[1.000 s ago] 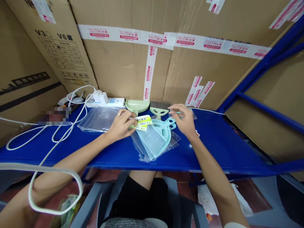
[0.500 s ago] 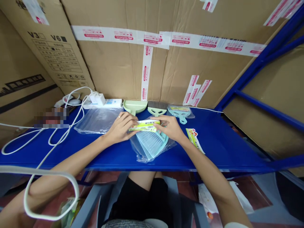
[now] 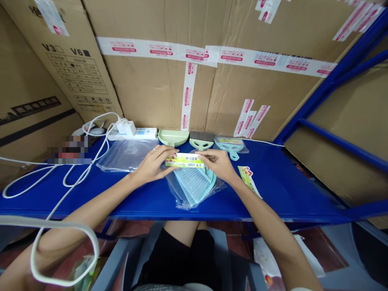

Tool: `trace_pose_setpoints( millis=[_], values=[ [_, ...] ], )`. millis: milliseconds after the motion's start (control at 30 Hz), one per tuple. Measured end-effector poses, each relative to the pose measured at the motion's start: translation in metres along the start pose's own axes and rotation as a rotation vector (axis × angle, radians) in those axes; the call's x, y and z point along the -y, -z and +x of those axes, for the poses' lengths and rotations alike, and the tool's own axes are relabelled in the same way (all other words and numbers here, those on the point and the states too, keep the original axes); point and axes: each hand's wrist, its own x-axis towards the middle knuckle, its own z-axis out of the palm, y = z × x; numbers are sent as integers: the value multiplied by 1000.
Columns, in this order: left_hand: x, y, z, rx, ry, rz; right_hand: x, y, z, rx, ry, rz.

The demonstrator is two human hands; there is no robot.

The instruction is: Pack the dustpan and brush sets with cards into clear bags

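Note:
A yellow and white printed label (image 3: 184, 160) is stretched between my two hands. My left hand (image 3: 154, 163) pinches its left end, and my right hand (image 3: 218, 162) pinches its right end. Just below the label lies a light blue brush and dustpan set (image 3: 195, 184) in a clear plastic bag, partly covered by the label and my right hand. A second yellow label (image 3: 249, 180) rests on the blue table (image 3: 281, 190), right of my right forearm.
Along the back stand a green dustpan (image 3: 173, 137), a green brush (image 3: 201, 141) and a bagged blue set (image 3: 229, 146). Clear bags (image 3: 125, 155) lie left of my left hand, near a power strip (image 3: 145, 133). White cables (image 3: 81, 173) loop at the left. Cardboard rises behind.
The label has been turned flatter, so that more of its printed face shows. Both hands still hold it in nearly the same place. The view has shifted slightly.

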Motion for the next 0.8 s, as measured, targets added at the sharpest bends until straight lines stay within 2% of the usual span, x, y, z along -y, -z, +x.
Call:
trace_pose_setpoints(
  millis=[233,433,600,700,800],
  values=[
    [1,0,1,-58,30,-47,0,3,1,-49,-11,3],
    [3,-2,2,-118,78,-132,0,3,1,-45,-31,-33],
    [1,-1,2,-117,109,-171,-2,3,0,-26,-59,-21],
    [2,-4,1,-123,196,-256,-3,3,-1,-28,-70,4],
    [5,-11,0,-144,399,-512,-3,1,-1,-20,-65,26]
  ],
)
